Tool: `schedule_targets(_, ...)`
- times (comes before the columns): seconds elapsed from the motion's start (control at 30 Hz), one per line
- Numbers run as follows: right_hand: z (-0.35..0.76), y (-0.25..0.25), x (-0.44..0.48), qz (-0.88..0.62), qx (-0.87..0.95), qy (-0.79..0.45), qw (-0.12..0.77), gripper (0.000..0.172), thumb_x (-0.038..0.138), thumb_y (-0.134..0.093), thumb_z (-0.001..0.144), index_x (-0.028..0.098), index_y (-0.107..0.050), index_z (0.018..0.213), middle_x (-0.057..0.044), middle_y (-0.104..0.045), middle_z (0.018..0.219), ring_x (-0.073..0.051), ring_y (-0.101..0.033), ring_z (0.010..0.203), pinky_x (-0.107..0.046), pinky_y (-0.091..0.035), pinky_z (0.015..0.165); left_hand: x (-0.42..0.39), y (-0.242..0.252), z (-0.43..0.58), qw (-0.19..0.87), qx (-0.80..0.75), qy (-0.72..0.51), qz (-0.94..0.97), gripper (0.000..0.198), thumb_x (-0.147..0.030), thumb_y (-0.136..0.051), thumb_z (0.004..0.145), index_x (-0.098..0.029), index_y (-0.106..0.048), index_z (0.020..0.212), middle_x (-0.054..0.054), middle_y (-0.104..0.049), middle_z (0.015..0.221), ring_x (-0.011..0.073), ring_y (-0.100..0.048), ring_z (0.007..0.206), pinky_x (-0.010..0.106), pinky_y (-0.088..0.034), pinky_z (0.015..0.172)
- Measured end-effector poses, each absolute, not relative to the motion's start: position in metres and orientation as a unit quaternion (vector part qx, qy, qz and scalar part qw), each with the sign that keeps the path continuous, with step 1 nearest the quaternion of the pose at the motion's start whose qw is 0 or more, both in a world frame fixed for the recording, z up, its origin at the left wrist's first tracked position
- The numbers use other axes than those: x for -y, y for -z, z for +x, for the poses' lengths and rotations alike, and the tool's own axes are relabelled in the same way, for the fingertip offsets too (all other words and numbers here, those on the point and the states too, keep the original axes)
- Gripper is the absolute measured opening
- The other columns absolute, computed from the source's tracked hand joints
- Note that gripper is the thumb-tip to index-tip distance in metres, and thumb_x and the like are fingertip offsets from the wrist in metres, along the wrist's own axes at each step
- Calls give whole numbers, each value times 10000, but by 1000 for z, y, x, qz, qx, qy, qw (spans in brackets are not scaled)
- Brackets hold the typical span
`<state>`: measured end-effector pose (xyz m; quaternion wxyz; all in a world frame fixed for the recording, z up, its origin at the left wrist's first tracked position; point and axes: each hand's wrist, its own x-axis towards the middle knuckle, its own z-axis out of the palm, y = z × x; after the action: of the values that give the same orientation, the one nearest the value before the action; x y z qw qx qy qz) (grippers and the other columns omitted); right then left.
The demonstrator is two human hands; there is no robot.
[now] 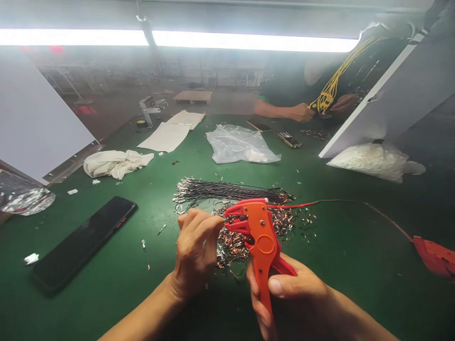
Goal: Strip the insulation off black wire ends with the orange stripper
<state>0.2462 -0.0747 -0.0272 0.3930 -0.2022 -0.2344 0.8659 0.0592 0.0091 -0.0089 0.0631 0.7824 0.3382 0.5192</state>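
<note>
My right hand [295,284] is closed around the handles of an orange and red wire stripper [262,237], whose jaws point left. At the mouth of those jaws, my left hand [199,246] pinches a thin dark wire [227,219]; most of it is hidden by the fingers. Just behind the tool lies a bundle of black wires [227,190] with metal terminals at its left end. Under the jaws spreads a heap of short cut wire scraps [232,244] showing bare copper. A thin red and dark line runs right from behind the stripper.
A large black phone [85,241] lies at left on the green table [159,303]. Further back are a white cloth [117,163], paper [167,135] and a clear plastic bag [241,144]. Across the table, another person's hands [302,112] hold yellow wires [329,90]. A red tool [435,258] sits at right.
</note>
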Motion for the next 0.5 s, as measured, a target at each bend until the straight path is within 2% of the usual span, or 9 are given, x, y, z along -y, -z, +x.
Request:
schedule_targets(0.3, 247, 27, 77, -255, 275, -835, 403, 290, 414, -643, 818, 133, -571, 804, 25, -531, 496, -52, -442, 363, -172, -478, 396, -14, 14, 59, 75, -335, -539, 769, 200, -5, -532, 884, -204, -556, 874, -40, -577, 716, 120, -480, 680, 322, -313, 713)
schedule_targets(0.5, 244, 27, 80, -289, 275, -809, 431, 324, 460, -641, 802, 157, -550, 734, 87, -407, 420, -31, -296, 297, -129, -375, 306, -12, 20, 57, 99, -328, -521, 782, 178, -64, -509, 920, -212, -588, 979, -27, -574, 738, 127, -486, 691, 319, -350, 711)
